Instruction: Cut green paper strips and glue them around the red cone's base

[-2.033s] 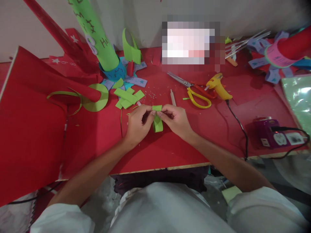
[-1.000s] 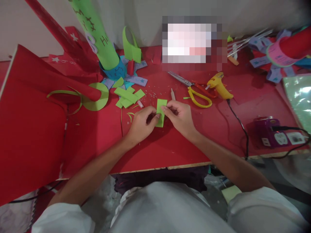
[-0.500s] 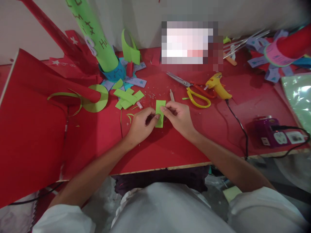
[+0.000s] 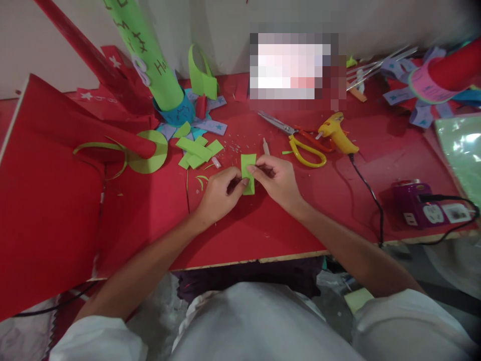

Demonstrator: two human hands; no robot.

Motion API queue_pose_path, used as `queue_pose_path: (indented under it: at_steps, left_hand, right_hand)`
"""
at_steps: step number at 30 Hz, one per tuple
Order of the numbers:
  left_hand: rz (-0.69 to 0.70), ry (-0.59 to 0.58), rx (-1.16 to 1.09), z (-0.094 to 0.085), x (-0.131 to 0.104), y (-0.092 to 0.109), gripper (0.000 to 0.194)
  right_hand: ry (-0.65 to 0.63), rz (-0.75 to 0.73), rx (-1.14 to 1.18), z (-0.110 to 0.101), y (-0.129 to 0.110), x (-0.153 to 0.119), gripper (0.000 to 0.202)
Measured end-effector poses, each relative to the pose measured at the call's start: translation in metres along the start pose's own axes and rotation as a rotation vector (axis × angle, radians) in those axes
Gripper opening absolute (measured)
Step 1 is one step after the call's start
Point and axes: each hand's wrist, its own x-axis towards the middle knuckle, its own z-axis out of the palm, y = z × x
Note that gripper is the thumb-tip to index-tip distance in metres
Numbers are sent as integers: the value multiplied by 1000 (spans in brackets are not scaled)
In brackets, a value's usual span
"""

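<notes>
A small lime-green foam-like strip (image 4: 248, 159) is held upright between my hands over the red table (image 4: 225, 235). My left hand (image 4: 222, 193) pinches its left side, thumb on the front face. From the right, my right hand (image 4: 280, 183) pinches its upper right part; the fingers behind the strip are hidden. Left of the hands lies a pile of similar green strips (image 4: 195, 153), with a small eraser-like piece (image 4: 216, 162) beside it. Just beyond my right hand is a pale pen-like stick (image 4: 266, 147).
Scissors with yellow and red handles (image 4: 308, 153) and a yellow glue gun (image 4: 338, 135) lie to the right. A purple power adapter (image 4: 417, 203) sits near the front edge. At left stand a green lettered tube (image 4: 158, 75) and a red cone (image 4: 139, 143) on a green disc.
The green strip has tilted slightly, its lower end shifting a little up and to the right. Both hands keep their pinch and have barely moved.
</notes>
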Motion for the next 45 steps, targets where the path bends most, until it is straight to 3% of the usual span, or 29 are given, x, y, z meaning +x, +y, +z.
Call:
queue_pose_path:
  at_steps: [9, 14, 20, 27, 33, 39, 45]
  left_hand:
    - [12, -103, 4, 2, 1, -1, 33]
    - [24, -102, 18, 1, 0, -1, 34]
    - [57, -86, 25, 1, 0, -1, 29]
    - [69, -58, 32, 2, 0, -3, 27]
    - [44, -47, -12, 1, 0, -2, 33]
    - [-52, -167, -111, -1, 0, -4, 39]
    - [12, -95, -22, 2, 1, -7, 33]
  right_hand:
    - [54, -28, 119, -1, 0, 2, 42]
    - [101, 33, 157, -3, 5, 2, 43]
    - [163, 8, 160, -5, 10, 4, 40]
    - [-22, 36, 125, -2, 5, 2, 40]
    - [4, 7, 119, 1, 5, 1, 39]
    - [-57, 28, 135, 4, 3, -2, 43]
    - [45, 30, 126, 4, 0, -3, 42]
